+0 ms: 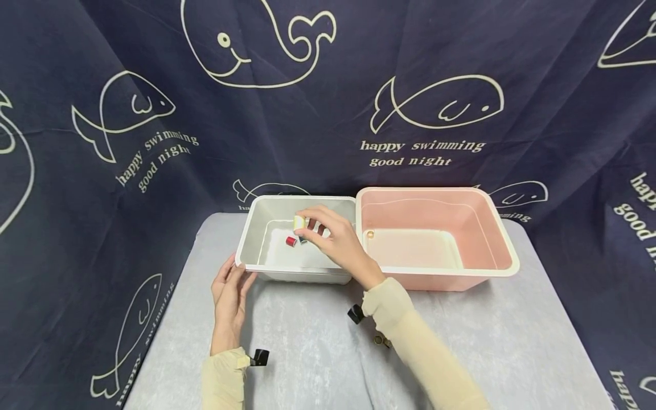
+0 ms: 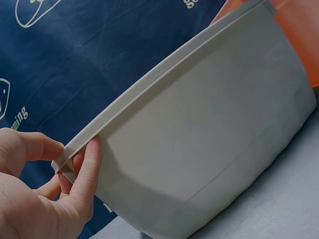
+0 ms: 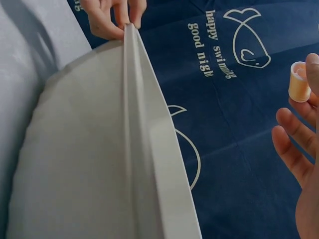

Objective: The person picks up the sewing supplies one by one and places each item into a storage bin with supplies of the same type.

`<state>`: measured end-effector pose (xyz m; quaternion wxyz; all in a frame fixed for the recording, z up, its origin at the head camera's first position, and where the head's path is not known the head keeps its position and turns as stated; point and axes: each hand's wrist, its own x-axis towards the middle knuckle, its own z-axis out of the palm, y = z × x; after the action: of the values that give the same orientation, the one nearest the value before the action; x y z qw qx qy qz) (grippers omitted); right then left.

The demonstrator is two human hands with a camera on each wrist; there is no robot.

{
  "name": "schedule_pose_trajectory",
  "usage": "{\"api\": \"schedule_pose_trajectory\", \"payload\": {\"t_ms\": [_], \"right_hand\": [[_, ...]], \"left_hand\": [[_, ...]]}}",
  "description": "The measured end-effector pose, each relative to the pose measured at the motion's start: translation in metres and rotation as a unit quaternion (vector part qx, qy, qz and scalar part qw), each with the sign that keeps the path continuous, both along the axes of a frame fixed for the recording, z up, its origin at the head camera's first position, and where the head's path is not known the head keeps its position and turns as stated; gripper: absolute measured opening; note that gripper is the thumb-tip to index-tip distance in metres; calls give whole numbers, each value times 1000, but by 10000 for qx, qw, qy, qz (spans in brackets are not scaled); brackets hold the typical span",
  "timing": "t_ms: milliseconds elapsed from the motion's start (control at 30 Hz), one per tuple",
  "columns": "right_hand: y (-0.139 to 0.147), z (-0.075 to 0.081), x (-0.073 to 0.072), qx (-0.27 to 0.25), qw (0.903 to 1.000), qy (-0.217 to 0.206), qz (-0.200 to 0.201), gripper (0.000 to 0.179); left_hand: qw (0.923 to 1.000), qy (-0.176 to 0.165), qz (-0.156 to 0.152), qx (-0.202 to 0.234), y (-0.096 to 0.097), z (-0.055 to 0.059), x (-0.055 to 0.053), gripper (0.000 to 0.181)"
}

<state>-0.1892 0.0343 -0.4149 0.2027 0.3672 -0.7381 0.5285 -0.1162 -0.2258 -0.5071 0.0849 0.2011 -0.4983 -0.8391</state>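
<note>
Between thumb and fingertips, my right hand (image 1: 333,233) pinches a spool of yellow thread (image 1: 299,222) above the light grey bin (image 1: 297,270). The right wrist view shows this yellow spool (image 3: 299,83) at its right edge. On the grey bin's floor lie a red thread spool (image 1: 291,241) and a dark spool (image 1: 302,240), the latter partly hidden by my right hand. My left hand (image 1: 229,293) grips the bin's front left corner. In the left wrist view, my left thumb and fingers (image 2: 90,164) hold the rim from both sides.
A pink bin (image 1: 435,279) stands against the grey bin's right side. One small orange-gold item (image 1: 370,234) lies inside at its left. Both bins rest on a grey-covered table (image 1: 302,341), with a dark blue printed curtain (image 1: 318,136) behind.
</note>
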Motion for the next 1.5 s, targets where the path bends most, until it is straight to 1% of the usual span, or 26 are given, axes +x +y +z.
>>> {"api": "schedule_pose_trajectory", "payload": {"t_ms": [133, 267, 367, 533, 700, 833, 900, 1000, 1100, 1200, 1267, 1400, 1500], "right_hand": [[-4, 7, -13, 220, 9992, -307, -105, 30], [-8, 12, -26, 582, 9965, -553, -235, 26], [-11, 16, -36, 829, 9936, -722, -244, 25], [-15, 19, -54, 1096, 9891, -970, -163, 25], [-18, 14, -73, 1487, 9812, -1227, -61, 25], [-20, 12, -87, 1938, 9703, -1447, 85, 26], [-21, 11, -94, 2221, 9633, -1500, 161, 26], [-23, 11, -104, 2736, 9484, -1580, 270, 26], [-27, 9, -113, 3309, 9267, -1692, 562, 23], [-31, 4, -119, 3793, 9014, -1893, 887, 18], [-33, 0, -122, 4044, 8860, -2033, 1001, 17], [-34, -8, -124, 4389, 8640, -2246, 1016, 17], [-33, -14, -125, 4641, 8487, -2318, 1030, 12]], "left_hand": [[10000, -13, 36, 28, 1, 0, 0, 47], [10000, 10, 49, 57, 1, 1, 0, 47], [10000, 22, 31, 50, 1, 1, 1, 47], [10000, -6, 33, 37, 1, 1, 1, 48], [10000, -11, 11, 21, 0, 0, 2, 48], [10000, 24, 7, 14, 0, -1, 1, 47], [10000, 33, 18, 32, -1, -2, 1, 47], [10000, 23, 4, 55, -1, -2, 0, 48], [10000, 13, 4, 52, -2, -2, 1, 48], [10000, -9, 43, 43, -3, -2, 2, 48], [10000, -25, 39, 45, -3, -2, 2, 49], [10000, -3, 2, 44, -2, -2, 2, 50], [10000, 33, -4, 23, -1, -2, 2, 49]]}}
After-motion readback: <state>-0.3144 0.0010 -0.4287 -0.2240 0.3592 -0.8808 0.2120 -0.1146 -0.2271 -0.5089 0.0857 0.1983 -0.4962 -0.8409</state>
